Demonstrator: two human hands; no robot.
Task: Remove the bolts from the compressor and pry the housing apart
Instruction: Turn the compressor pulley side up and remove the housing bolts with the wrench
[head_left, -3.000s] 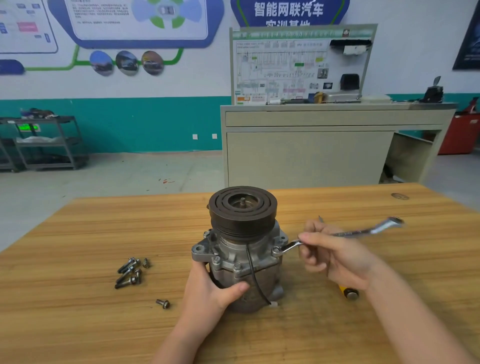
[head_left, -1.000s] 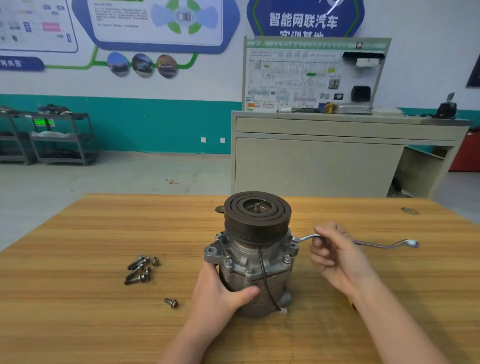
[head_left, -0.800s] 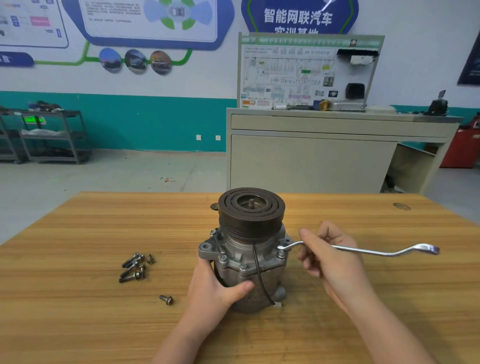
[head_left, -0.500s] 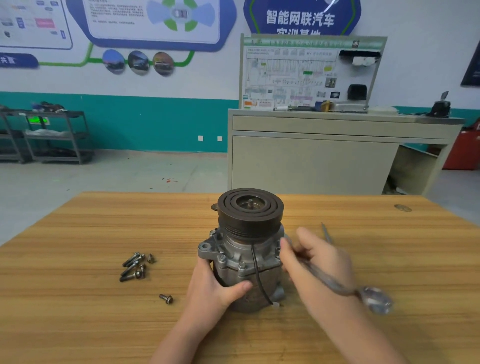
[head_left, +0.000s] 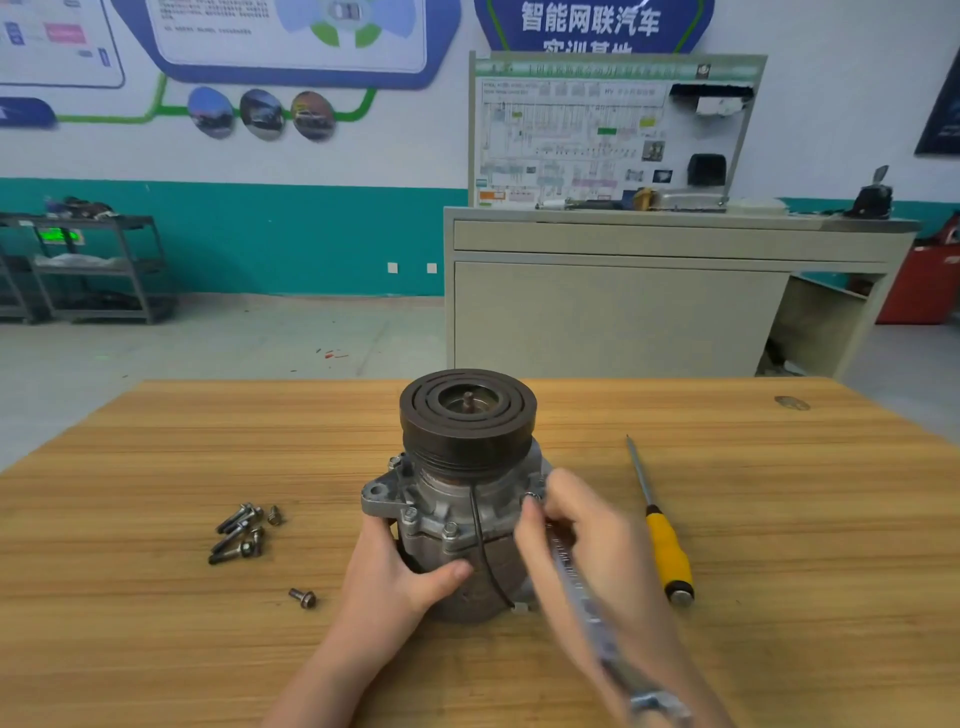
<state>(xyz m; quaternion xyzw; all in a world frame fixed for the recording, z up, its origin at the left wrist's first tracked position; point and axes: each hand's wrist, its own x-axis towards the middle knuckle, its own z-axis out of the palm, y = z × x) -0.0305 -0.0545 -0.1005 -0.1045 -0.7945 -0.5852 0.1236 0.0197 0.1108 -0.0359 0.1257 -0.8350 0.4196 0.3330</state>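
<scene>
Left hand (head_left: 395, 577) gripping compressor (head_left: 462, 499), right hand (head_left: 582, 540) clasping blurred wrench (head_left: 587, 597) at flange bolt (head_left: 532, 498)

Silver-grey cast-metal compressor (head_left: 457, 525) with black ribbed pulley (head_left: 467, 415); yellow-handled screwdriver (head_left: 667, 551); striped tan wood-grain table (head_left: 156, 649); dark steel bolts (head_left: 241, 535)

Wrench (head_left: 587, 597) in my right hand (head_left: 587, 540) is motion-blurred, far end cut by bottom edge; its head on the bolt is hidden behind my fingers. My left hand (head_left: 400, 566) covers the compressor (head_left: 457, 499) lower-left side. Can't count piled bolts (head_left: 241, 532).
</scene>
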